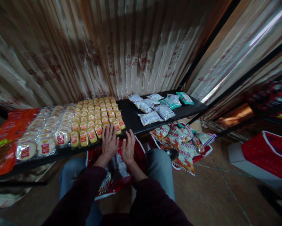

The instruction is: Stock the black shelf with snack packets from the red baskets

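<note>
My left hand (109, 142) lies flat with fingers stretched out, its tips touching the front row of small yellow packets (96, 117) laid out in rows on a low black shelf (131, 119). My right hand (128, 147) is beside it, fingers extended and upright at the shelf's front edge, holding nothing. Between my knees sits a red and white bag (117, 169) with more packets inside.
Round wrapped cakes (45, 131) and orange packs (6, 131) fill the shelf's left. White and green pouches (157, 106) lie at its right end. A pile of red-printed snack bags (180, 141) rests on the floor. A red box (265, 157) stands right. Corrugated wall behind.
</note>
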`<state>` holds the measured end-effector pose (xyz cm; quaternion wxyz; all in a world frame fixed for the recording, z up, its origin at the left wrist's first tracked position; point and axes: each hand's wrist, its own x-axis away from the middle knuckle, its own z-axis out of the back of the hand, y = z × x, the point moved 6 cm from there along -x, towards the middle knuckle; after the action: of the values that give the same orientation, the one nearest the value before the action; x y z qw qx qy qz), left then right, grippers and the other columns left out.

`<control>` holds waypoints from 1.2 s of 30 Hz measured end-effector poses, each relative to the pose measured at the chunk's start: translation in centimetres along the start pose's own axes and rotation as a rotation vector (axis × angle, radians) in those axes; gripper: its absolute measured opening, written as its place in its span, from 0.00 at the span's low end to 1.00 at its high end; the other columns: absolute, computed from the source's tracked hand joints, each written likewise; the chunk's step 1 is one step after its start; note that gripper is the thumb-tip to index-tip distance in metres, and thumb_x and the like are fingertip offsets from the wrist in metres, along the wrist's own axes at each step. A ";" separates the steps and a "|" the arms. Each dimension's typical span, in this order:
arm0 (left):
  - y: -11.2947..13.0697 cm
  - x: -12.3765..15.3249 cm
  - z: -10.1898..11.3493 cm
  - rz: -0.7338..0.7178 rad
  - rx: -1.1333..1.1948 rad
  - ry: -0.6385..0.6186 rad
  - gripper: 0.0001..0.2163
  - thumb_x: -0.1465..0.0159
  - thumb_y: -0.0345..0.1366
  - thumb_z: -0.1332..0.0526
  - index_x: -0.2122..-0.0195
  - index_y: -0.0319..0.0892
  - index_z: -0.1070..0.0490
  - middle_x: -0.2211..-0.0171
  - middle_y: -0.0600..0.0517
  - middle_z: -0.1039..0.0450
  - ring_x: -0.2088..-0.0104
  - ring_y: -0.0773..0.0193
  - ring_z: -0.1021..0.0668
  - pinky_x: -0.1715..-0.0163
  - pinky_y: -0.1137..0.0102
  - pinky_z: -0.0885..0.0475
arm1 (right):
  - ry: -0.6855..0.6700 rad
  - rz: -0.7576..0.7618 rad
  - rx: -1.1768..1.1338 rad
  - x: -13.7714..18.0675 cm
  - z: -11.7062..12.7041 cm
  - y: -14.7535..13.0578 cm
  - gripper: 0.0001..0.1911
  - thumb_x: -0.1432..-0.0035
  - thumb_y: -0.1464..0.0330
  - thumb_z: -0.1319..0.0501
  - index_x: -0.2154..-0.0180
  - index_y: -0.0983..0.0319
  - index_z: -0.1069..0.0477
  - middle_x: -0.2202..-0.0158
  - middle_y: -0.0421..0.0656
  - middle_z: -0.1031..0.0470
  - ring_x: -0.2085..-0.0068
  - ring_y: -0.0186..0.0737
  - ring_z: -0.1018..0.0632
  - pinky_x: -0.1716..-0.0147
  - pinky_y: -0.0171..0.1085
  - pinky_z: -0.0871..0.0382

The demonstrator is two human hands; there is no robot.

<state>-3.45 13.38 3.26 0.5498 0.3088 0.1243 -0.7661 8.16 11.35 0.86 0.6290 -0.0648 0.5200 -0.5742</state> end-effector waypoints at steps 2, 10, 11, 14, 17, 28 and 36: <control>0.2 0.5 0.0 0.003 -0.005 -0.021 0.24 0.34 0.34 0.50 0.37 0.36 0.43 0.33 0.40 0.51 0.32 0.53 0.54 0.35 0.50 0.53 | -0.001 -0.005 0.006 1.5 0.1 0.4 0.22 0.33 0.65 0.57 0.42 0.64 0.40 0.38 0.55 0.42 0.36 0.46 0.41 0.41 0.55 0.42; 0.2 0.5 -0.5 -0.037 -0.031 -0.052 0.20 0.33 0.33 0.51 0.40 0.40 0.37 0.35 0.45 0.44 0.32 0.51 0.53 0.36 0.48 0.53 | -0.064 0.099 0.039 -1.5 -0.8 -0.6 0.23 0.34 0.67 0.57 0.42 0.64 0.39 0.35 0.54 0.44 0.34 0.45 0.45 0.39 0.54 0.45; 0.2 0.3 -0.5 -0.030 -0.030 -0.049 0.20 0.33 0.32 0.51 0.40 0.40 0.37 0.36 0.45 0.44 0.32 0.51 0.53 0.36 0.48 0.53 | -0.082 0.100 0.055 -2.6 -1.0 -0.7 0.23 0.34 0.67 0.57 0.42 0.65 0.39 0.35 0.54 0.45 0.34 0.45 0.46 0.38 0.54 0.46; 0.0 -0.3 -0.6 -0.001 -0.016 -0.039 0.20 0.33 0.31 0.52 0.40 0.40 0.37 0.35 0.45 0.44 0.32 0.52 0.52 0.36 0.48 0.52 | -0.137 0.082 0.106 -5.2 -1.7 -0.5 0.24 0.34 0.67 0.58 0.41 0.68 0.38 0.34 0.53 0.46 0.33 0.45 0.49 0.37 0.52 0.47; -0.1 -0.6 -0.8 0.031 0.007 -0.036 0.21 0.34 0.31 0.51 0.40 0.40 0.37 0.35 0.44 0.45 0.32 0.53 0.51 0.36 0.48 0.52 | -0.200 0.070 0.146 -6.4 -2.6 0.2 0.25 0.34 0.67 0.58 0.41 0.68 0.38 0.34 0.53 0.46 0.33 0.45 0.49 0.37 0.51 0.47; -0.5 -0.2 -1.7 0.029 0.029 -0.032 0.21 0.34 0.32 0.51 0.40 0.38 0.38 0.35 0.42 0.46 0.33 0.54 0.49 0.35 0.50 0.52 | -0.263 0.089 0.161 -5.8 -3.5 0.9 0.25 0.34 0.67 0.57 0.39 0.68 0.41 0.34 0.53 0.46 0.33 0.44 0.47 0.37 0.50 0.47; -0.1 0.4 -0.3 0.039 0.065 -0.035 0.22 0.33 0.34 0.52 0.38 0.37 0.41 0.34 0.41 0.47 0.32 0.54 0.52 0.35 0.51 0.52 | -0.193 0.161 0.108 -2.1 -1.1 -1.3 0.25 0.36 0.69 0.56 0.39 0.66 0.42 0.34 0.52 0.47 0.32 0.44 0.50 0.37 0.53 0.47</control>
<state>-3.55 13.30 2.78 0.5565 0.3156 0.0836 -0.7640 6.98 13.12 2.46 0.7227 -0.0441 0.4288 -0.5403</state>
